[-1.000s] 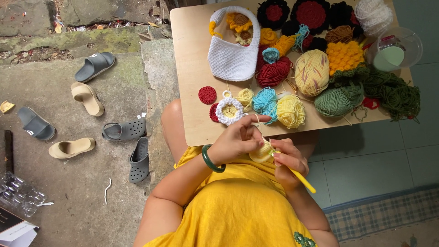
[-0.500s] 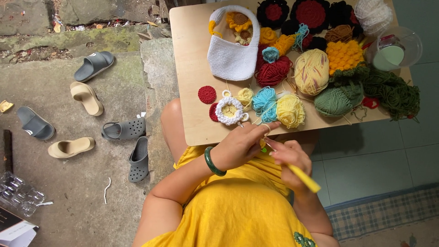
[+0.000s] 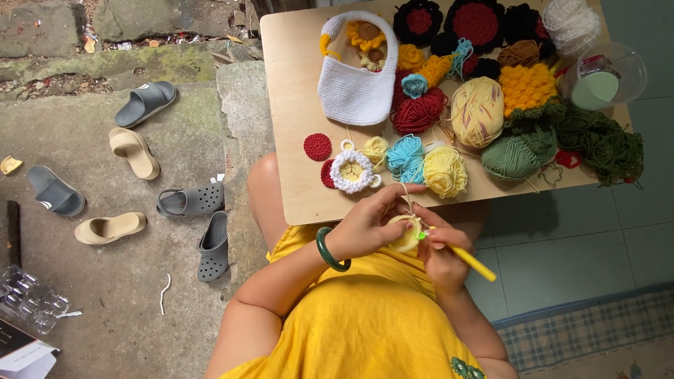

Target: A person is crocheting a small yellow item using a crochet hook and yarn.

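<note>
Wooden table [image 3: 295, 126] at 12 o'clock, piled with yarn balls [image 3: 477, 111]. Left hand [image 3: 365, 226] pinching pale yellow crochet piece [image 3: 407, 235] at centre. Right hand [image 3: 442, 249] at 3 o'clock of it, fingers closed round yellow hook [image 3: 472, 262].

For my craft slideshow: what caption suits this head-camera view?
Left hand holds a small yellow crochet piece, right hand a yellow hook, beside a wooden table of yarn.

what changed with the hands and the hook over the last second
The right hand swung the yellow crochet hook from pointing steeply down to a flatter slant. The left hand kept pinching the small yellow crochet piece. The yarn balls on the table stayed put.
</note>
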